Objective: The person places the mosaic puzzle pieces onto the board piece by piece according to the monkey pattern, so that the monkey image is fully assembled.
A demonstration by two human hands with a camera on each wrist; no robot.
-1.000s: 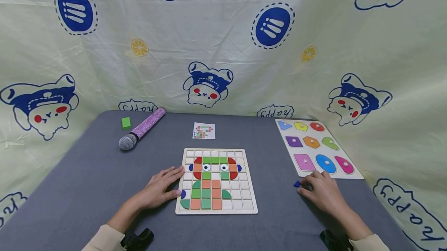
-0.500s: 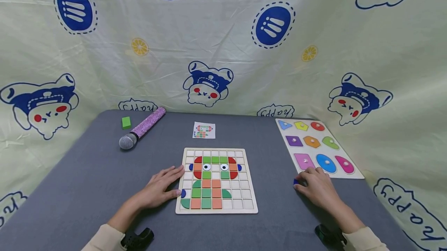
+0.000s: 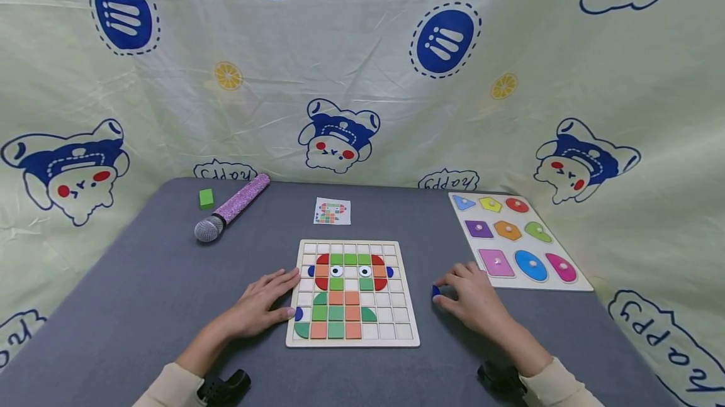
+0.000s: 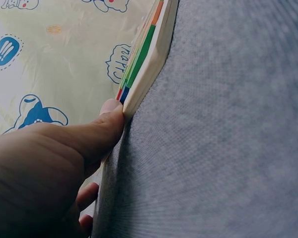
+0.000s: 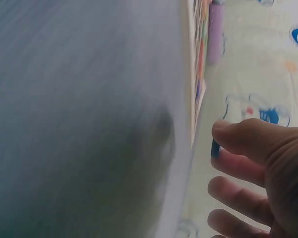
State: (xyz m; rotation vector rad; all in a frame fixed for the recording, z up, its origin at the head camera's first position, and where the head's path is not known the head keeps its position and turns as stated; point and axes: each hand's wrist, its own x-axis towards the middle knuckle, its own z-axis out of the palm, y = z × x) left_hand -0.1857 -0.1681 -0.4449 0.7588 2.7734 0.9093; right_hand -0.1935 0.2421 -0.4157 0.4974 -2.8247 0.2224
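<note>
In the head view a white grid board [image 3: 386,315] lies mid-table, its cells partly filled with red, green, orange and blue pieces and two eye tiles. My left hand [image 3: 263,305] rests at the board's left edge with fingers extended, the thumb touching the rim beside a blue half-round piece [image 3: 299,314]. To the right of the board, my right hand [image 3: 471,298] pinches a small dark blue piece [image 3: 435,290] between thumb and forefinger. The right wrist view shows that blue piece [image 5: 215,148] edge-on; its full outline is hidden.
A small picture card [image 3: 332,211] lies behind the board. At the back left are a purple glittery microphone [image 3: 240,200] and a green block [image 3: 206,199]. A knobbed shape puzzle [image 3: 491,245] lies at the right, and a printed cloth hangs behind the table.
My right hand has taken the blue piece from the table near the shape puzzle and moved left with it toward the board. The left hand has stayed in place.
</note>
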